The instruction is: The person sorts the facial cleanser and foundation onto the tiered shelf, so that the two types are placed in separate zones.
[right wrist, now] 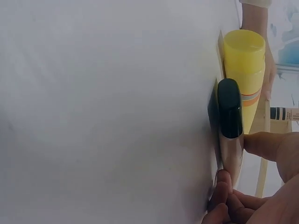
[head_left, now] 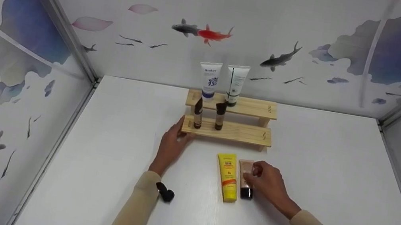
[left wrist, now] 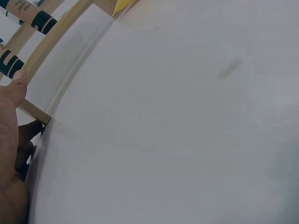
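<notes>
A two-step wooden rack (head_left: 237, 133) stands near the back wall. My left hand (head_left: 173, 142) grips the left end of its lower step; in the left wrist view the thumb (left wrist: 18, 84) lies on the step's edge and the other fingers are around the side. My right hand (head_left: 270, 182) pinches a beige tube with a black cap (head_left: 246, 190), which lies on the table, thumb on one side and fingers on the other. Just left of that, a yellow tube (head_left: 228, 177) lies with its cap toward me.
On the upper step stand a white tube with a blue cap (head_left: 210, 82) and a white tube with a dark cap (head_left: 236, 84). Two small brown tubes, one at the left (head_left: 198, 118) and another beside it (head_left: 219, 119), stand on the lower step. Patterned panels enclose the white table (head_left: 109, 154).
</notes>
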### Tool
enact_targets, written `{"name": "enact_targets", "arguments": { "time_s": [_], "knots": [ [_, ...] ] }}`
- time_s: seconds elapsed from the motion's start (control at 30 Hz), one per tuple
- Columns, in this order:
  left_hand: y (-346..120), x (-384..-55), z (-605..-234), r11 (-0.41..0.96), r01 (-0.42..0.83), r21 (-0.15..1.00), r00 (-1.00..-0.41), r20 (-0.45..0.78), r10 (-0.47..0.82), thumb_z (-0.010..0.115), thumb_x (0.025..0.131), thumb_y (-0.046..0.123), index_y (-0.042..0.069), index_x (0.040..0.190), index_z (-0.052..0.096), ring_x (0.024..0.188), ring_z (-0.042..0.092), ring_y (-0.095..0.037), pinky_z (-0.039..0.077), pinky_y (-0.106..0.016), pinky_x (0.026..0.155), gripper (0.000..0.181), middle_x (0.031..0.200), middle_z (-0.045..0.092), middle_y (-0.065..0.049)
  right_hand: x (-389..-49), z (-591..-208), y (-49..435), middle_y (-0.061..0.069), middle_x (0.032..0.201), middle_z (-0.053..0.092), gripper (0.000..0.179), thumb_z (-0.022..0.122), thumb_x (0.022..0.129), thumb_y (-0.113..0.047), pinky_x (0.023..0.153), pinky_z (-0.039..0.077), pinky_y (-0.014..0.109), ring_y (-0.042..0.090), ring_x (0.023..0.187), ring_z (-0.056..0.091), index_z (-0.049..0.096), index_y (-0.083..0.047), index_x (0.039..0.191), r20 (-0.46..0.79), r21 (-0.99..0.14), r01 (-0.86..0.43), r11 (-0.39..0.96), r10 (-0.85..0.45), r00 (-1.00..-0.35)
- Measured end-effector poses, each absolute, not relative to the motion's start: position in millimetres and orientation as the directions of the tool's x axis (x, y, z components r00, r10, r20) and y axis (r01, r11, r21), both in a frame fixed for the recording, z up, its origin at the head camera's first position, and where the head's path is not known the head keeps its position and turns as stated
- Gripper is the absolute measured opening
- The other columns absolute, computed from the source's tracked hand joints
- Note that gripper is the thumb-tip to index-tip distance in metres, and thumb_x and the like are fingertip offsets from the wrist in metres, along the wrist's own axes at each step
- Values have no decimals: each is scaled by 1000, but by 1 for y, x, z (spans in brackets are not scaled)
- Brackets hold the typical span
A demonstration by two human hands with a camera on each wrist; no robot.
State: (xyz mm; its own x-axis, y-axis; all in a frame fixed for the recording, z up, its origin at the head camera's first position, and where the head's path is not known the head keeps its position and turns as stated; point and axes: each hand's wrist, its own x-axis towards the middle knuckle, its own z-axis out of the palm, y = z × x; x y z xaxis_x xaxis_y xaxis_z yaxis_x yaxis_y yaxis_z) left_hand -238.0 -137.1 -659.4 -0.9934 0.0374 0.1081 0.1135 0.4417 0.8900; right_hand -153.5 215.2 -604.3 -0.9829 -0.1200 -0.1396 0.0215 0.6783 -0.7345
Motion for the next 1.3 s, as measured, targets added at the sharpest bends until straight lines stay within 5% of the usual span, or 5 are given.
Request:
{"name": "enact_targets", "arguments": {
  "time_s": [0.47, 1.3],
  "knots": [
    [-137, -239, -660, 462, 127, 878, -992, 124, 37, 68, 107, 58, 16, 175, 31, 131, 67, -24, 48, -46, 118, 88, 156, 61, -11, -156, -601, 221, 9, 94, 73, 36, 84, 97, -25, 71, 54, 32, 20, 81, 64, 73, 5, 114, -175, -741, 69, 668, -93, -980],
    [-138, -239, -661, 422, 147, 894, -989, 138, 51, 68, 106, 60, 15, 175, 32, 133, 66, -23, 50, -46, 117, 90, 160, 58, -10, -157, -598, 230, 10, 100, 72, 38, 82, 100, -26, 75, 54, 33, 22, 86, 62, 72, 5, 120, -208, -767, 92, 635, -110, -972]
  ]
}}
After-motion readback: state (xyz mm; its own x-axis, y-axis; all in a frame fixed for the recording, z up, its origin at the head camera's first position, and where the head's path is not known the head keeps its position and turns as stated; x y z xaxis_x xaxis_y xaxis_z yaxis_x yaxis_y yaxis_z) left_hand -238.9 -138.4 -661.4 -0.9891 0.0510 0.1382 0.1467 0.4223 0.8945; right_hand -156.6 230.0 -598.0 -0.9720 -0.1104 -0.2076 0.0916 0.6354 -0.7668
